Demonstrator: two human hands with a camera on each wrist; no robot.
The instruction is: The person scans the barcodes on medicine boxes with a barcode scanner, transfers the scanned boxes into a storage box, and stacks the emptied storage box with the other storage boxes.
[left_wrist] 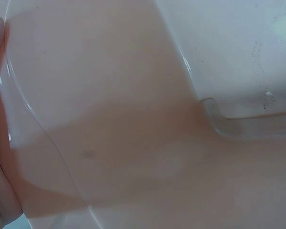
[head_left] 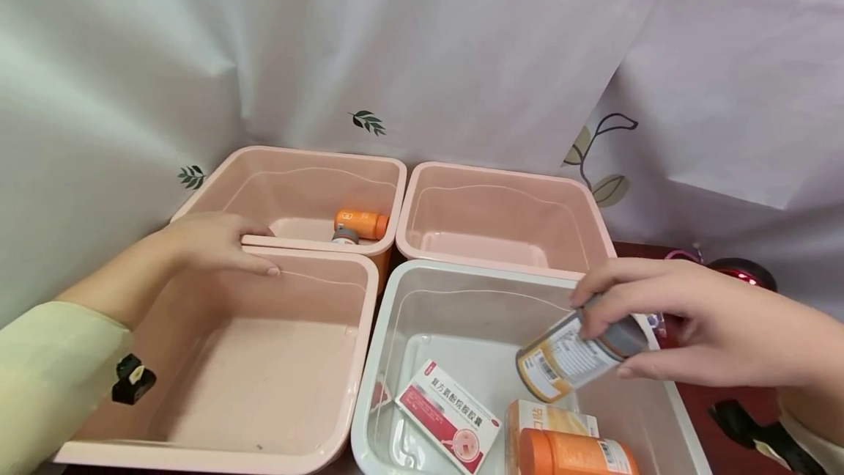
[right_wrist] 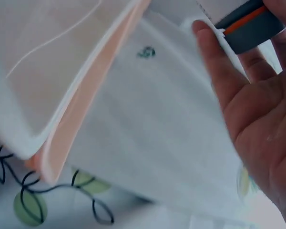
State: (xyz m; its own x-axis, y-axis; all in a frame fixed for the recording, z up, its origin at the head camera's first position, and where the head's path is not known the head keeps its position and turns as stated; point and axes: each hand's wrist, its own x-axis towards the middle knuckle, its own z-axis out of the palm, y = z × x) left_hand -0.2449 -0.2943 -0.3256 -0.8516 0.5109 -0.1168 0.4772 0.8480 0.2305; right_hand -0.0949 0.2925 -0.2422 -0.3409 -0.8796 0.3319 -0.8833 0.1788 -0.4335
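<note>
My right hand (head_left: 705, 317) holds a medicine bottle (head_left: 560, 358) by its dark grey cap, tilted over the grey-white bin (head_left: 389, 336). The bottle has a white and orange label with a barcode. In the right wrist view, fingers grip the cap (right_wrist: 257, 28), which shows an orange line. My left hand (head_left: 214, 240) rests over the adjoining rims of the near-left pink bin (head_left: 264, 380) and the far-left pink bin (head_left: 310, 160), its thumb on the near side. Only part of that hand (left_wrist: 2, 191) shows in the left wrist view, beside the bin's wall.
The grey-white bin holds a white and red medicine box (head_left: 451, 416), an orange bottle (head_left: 574, 453) and another box (head_left: 554, 416). Inside the far-left bin are an orange bottle (head_left: 361, 223) and a grey-capped one (head_left: 346, 236). Another pink bin (head_left: 501, 178) stands far right, before a patterned sheet (head_left: 448, 57).
</note>
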